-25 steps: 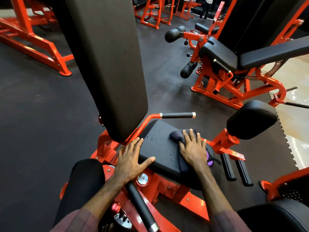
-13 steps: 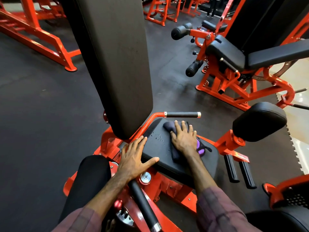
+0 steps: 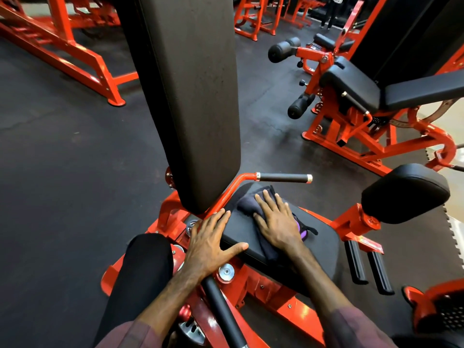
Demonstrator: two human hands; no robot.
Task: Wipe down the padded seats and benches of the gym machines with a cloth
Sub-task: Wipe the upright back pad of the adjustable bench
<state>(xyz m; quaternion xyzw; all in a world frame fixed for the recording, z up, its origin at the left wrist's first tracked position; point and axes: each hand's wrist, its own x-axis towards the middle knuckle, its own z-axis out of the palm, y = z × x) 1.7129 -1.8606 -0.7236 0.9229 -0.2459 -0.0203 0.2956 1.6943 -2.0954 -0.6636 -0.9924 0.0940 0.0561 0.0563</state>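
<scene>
I note the right hand point(image 3: 277, 223) flat, fingers straight, pressing the dark cloth point(image 3: 251, 202) onto the seat pad point(image 3: 241, 237). Left hand point(image 3: 209, 243) rests released at the pad's near edge. I advise even pressure, overlapping strokes reaching every corner.

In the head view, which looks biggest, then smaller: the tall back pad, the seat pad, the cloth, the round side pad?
1. Tall back pad, though it is nearest the camera.
2. Seat pad.
3. Round side pad.
4. Cloth, partly hidden under the right hand.
</scene>
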